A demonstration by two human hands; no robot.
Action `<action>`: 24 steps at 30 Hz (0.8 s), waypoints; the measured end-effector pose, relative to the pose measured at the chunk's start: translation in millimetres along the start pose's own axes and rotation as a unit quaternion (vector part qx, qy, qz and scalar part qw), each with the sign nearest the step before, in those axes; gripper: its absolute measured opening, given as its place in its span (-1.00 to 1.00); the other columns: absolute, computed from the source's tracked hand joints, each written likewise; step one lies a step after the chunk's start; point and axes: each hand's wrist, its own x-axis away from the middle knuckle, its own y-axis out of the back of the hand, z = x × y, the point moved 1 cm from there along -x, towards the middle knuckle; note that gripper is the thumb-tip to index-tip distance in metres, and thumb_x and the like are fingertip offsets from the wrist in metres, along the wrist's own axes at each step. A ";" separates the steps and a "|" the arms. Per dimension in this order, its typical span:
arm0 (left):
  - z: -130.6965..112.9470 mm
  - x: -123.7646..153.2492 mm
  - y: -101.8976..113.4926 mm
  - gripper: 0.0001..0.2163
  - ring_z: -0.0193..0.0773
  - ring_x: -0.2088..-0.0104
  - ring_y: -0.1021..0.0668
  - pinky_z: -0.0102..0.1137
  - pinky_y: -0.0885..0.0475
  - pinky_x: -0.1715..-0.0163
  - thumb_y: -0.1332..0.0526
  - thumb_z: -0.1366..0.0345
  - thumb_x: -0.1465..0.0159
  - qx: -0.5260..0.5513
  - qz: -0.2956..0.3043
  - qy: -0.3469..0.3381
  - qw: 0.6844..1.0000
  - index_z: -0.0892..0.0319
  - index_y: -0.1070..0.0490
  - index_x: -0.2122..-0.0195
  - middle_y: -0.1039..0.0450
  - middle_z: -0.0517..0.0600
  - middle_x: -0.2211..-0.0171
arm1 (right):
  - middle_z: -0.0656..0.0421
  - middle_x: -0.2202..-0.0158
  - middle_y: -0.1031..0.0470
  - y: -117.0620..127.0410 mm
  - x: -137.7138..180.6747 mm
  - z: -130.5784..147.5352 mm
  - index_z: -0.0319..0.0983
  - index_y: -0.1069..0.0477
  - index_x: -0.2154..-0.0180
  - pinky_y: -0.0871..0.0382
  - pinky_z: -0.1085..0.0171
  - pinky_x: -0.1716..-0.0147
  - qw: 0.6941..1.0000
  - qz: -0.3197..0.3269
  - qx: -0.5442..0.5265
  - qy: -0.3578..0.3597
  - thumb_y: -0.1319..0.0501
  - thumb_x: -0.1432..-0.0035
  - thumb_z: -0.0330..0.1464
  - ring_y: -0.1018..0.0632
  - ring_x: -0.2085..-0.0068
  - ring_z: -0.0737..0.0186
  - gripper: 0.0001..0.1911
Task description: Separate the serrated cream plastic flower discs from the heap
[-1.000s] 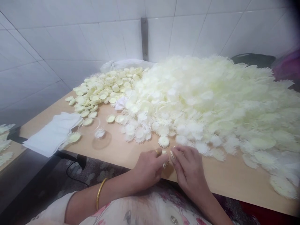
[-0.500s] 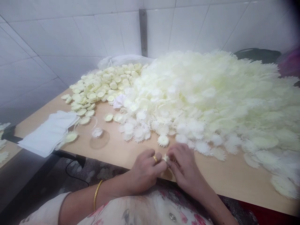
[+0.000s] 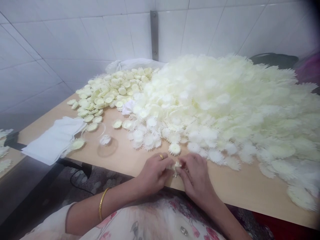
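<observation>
A small cream flower piece (image 3: 177, 168) with ragged petals is pinched between my hands, just above the table's near edge. My left hand (image 3: 154, 174), with a gold ring, is closed at its left side; the fingertips are partly hidden. From the right, the thumb and fingers of my right hand (image 3: 196, 174) grip the same piece. Just beyond my fingertips one loose petal-edged disc (image 3: 174, 148) lies flat on the wooden table (image 3: 240, 190).
A big heap of pale petal-edged discs (image 3: 215, 96) covers the right and back. Smaller, thicker flower pieces (image 3: 110, 90) are piled at the back left. White sheets (image 3: 53, 140) overhang the left edge, near a clear round lid-like thing (image 3: 107, 150) beside a small white wad (image 3: 105, 140).
My left hand has turned and drawn slightly left, and its fingers are apart from the right ones. More of the flower piece shows between my hands. The view has shifted a little.
</observation>
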 end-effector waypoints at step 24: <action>-0.3 21.3 1.2 -0.78 -0.25 0.41 -0.31 -0.36 -0.27 0.40 -0.01 0.46 -0.09 -0.152 -0.018 -0.107 0.982 0.24 -0.27 0.22 -0.33 0.07 0.39 | 0.17 0.48 -0.41 -12.2 7.0 -10.4 -0.20 -0.35 0.36 -0.11 0.08 0.22 0.973 -0.079 0.124 0.181 -0.06 -0.08 -0.47 -0.38 0.29 0.12 -0.88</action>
